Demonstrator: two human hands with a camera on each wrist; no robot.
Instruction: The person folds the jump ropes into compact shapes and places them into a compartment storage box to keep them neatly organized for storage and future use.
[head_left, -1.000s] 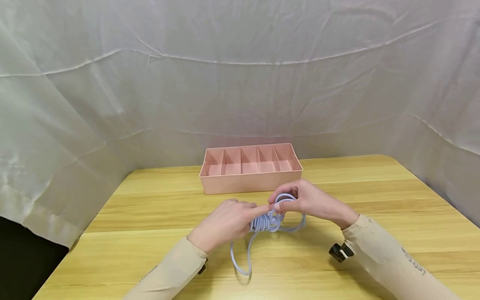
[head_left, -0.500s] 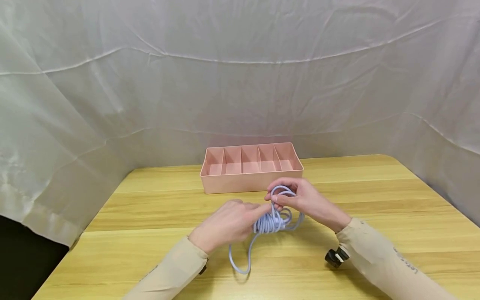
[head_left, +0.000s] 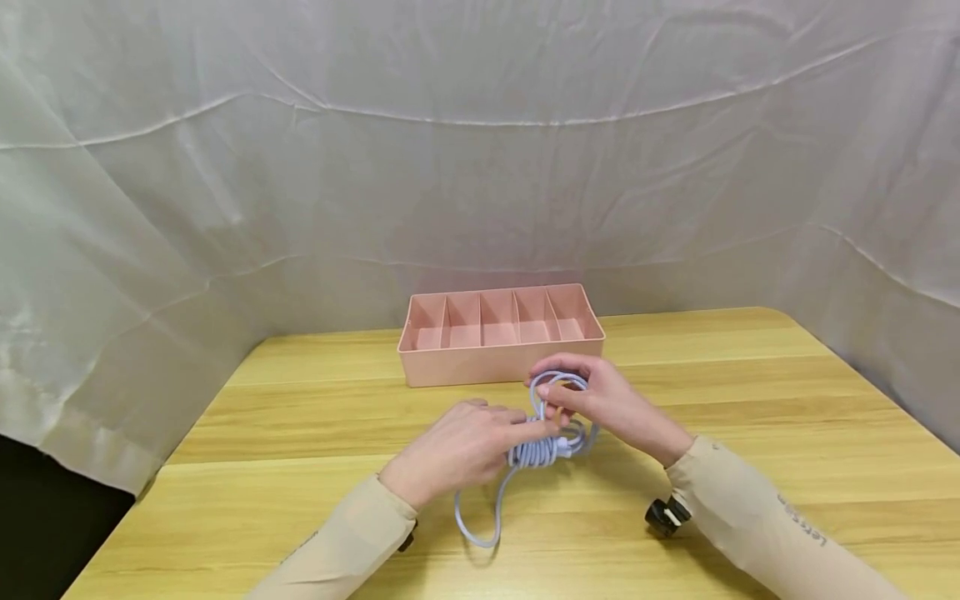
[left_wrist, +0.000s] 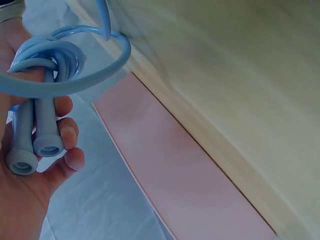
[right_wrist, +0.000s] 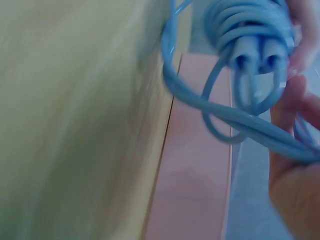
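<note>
The left hand [head_left: 457, 446] grips a light-blue skipping rope [head_left: 542, 447] by its two handles [left_wrist: 35, 135], which lie side by side in the curled fingers [left_wrist: 65, 131] with their open ends showing in the left wrist view. The rope's cord is wound several times round the handles into a tight bundle. The right hand [head_left: 600, 400] pinches a loop of cord [head_left: 558, 382] just above the bundle, thumb and fingers closed on it. Both hands meet over the middle of the wooden surface [head_left: 750, 392], the bundle held a little above it. One long loop [head_left: 480, 517] hangs down from the bundle toward the person and touches the surface.

Behind the hands, near the far edge of the surface, stands a pink tray [head_left: 498, 364] split by dividers into five compartments. A wrinkled white sheet [head_left: 480, 167] hangs behind and to both sides. Both arms wear beige sleeves [head_left: 750, 517].
</note>
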